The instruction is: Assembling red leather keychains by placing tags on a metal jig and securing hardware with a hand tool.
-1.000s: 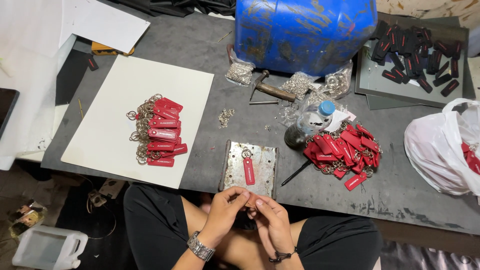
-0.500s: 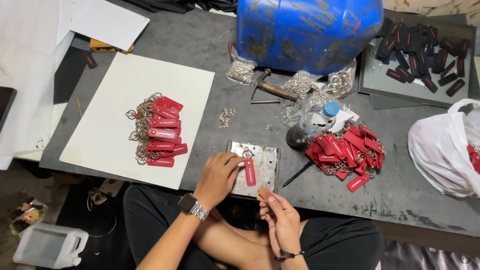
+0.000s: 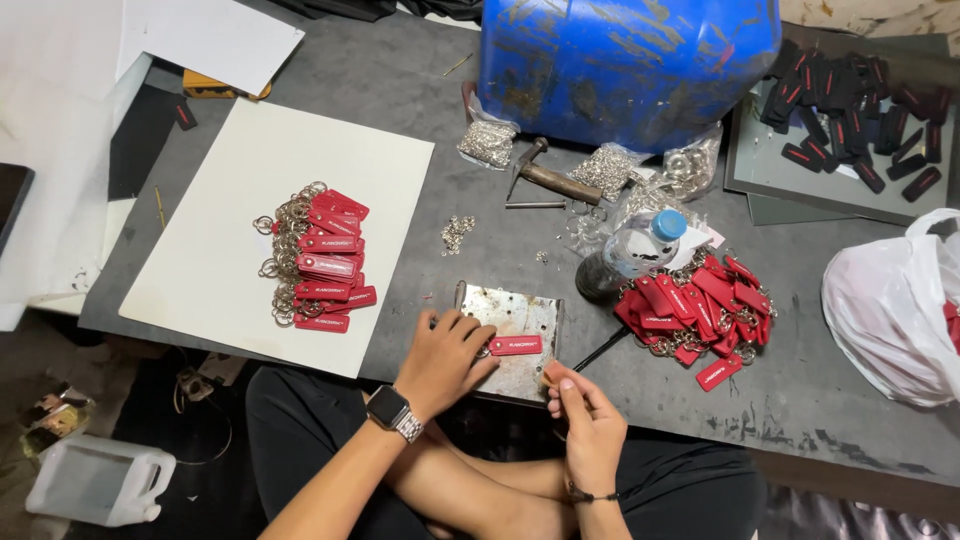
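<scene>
A flat red key tag (image 3: pixel 515 346), a slim rectangle of matte leather-like material, lies on a scuffed, rust-flecked metal plate (image 3: pixel 520 315) near the front edge of the grey table (image 3: pixel 400 200). Its long axis runs nearly left to right across the view, with the right end tipped slightly up and away from the person.

The left hand (image 3: pixel 445 360) rests palm down on the plate's left part, fingers spread and loosely curled, fingertips touching the tag's left end; it pins the tag rather than closing around it. A metal-banded watch (image 3: pixel 395 412) sits on that wrist.

The right hand (image 3: pixel 585 410) hovers just beside the plate's lower right corner, clear of the tag, its fingers pinched together around something small that cannot be made out.

On a white board (image 3: pixel 230 230) to the left, 1 neat stack of finished tags (image 3: pixel 322 262) carries shiny steel rings. To the right, a loose heap of red tags (image 3: pixel 695 305) lies beside a clear plastic bottle (image 3: pixel 640 250) with a blue cap.
</scene>
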